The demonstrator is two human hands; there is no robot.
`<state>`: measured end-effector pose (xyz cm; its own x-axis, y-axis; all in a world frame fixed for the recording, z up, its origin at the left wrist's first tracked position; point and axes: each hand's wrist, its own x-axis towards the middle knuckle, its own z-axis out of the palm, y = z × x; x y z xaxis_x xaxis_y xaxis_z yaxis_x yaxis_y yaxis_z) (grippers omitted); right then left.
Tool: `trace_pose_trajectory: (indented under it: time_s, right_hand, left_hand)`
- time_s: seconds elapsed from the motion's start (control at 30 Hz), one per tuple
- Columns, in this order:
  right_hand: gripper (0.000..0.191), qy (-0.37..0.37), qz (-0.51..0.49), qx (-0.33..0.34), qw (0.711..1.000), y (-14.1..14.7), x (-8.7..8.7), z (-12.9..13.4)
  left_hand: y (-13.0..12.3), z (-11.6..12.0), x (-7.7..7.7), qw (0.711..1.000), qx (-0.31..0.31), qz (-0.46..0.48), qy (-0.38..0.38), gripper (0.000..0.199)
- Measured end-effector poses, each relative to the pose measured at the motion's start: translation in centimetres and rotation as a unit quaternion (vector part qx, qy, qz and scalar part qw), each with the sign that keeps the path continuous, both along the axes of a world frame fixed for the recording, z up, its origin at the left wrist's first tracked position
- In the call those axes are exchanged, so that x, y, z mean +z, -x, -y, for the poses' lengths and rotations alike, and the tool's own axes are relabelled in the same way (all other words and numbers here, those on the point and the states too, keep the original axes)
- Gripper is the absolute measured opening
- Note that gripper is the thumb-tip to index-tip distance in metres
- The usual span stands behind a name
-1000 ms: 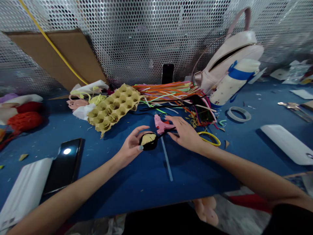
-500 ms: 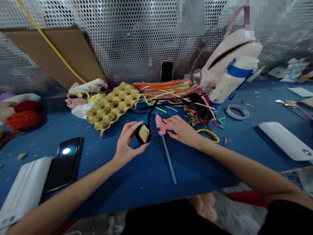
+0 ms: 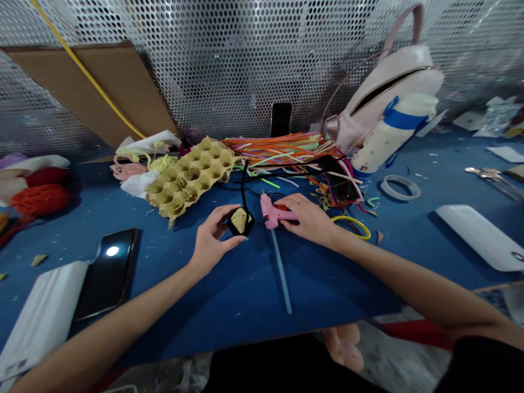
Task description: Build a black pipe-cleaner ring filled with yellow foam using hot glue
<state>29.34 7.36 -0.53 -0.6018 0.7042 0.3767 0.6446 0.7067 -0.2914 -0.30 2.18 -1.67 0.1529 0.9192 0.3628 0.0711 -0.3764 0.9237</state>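
Note:
Between the thumb and fingers of my left hand (image 3: pixel 213 233) is a small black-rimmed piece with a beige centre (image 3: pixel 240 221). A black strip (image 3: pixel 244 188) rises from that piece toward the back. My right hand (image 3: pixel 311 218) has its fingers around the handle of a pink glue gun (image 3: pixel 271 212), whose nozzle points away toward the back. From the gun's rear a long translucent glue stick (image 3: pixel 281 273) extends toward the table's front edge. The gun and the black piece are a short way apart.
Behind my hands are an egg carton (image 3: pixel 192 177) and many coloured stems (image 3: pixel 278 148). A phone (image 3: pixel 108 273) and white case (image 3: pixel 45 314) lie left. At right are a yellow ring (image 3: pixel 352 226), tape roll (image 3: pixel 400 187), bottle (image 3: pixel 395 134) and white power bank (image 3: pixel 481 237).
The black piece has turned in my left hand, and its strip now leans left. My right fingers have shifted on the glue gun's handle, showing more of it. The glue stick's end has swung slightly left.

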Motion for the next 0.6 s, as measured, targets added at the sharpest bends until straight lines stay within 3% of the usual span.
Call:
trace_pose_trajectory:
  time_s: [0.13,0.3,0.47,0.6]
  right_hand:
    - [0.040,-0.034,-0.065,-0.010,0.997,0.5,1.5,1.5]
    - [0.052,0.037,-0.214,0.144,0.965,1.5,2.6,3.9]
    - [0.056,0.054,-0.169,0.233,0.956,1.8,2.3,4.8]
    - [0.056,0.045,-0.164,0.243,0.955,1.7,2.5,4.8]
  left_hand:
    - [-0.1,0.5,0.4,0.999,-0.037,-0.039,-0.004,0.064]
    - [-0.3,1.1,0.6,0.991,-0.064,-0.109,-0.039,0.070]
    - [-0.5,0.9,0.6,0.988,-0.075,-0.123,-0.056,0.068]
    - [-0.6,0.9,0.9,0.990,-0.061,-0.120,-0.043,0.066]
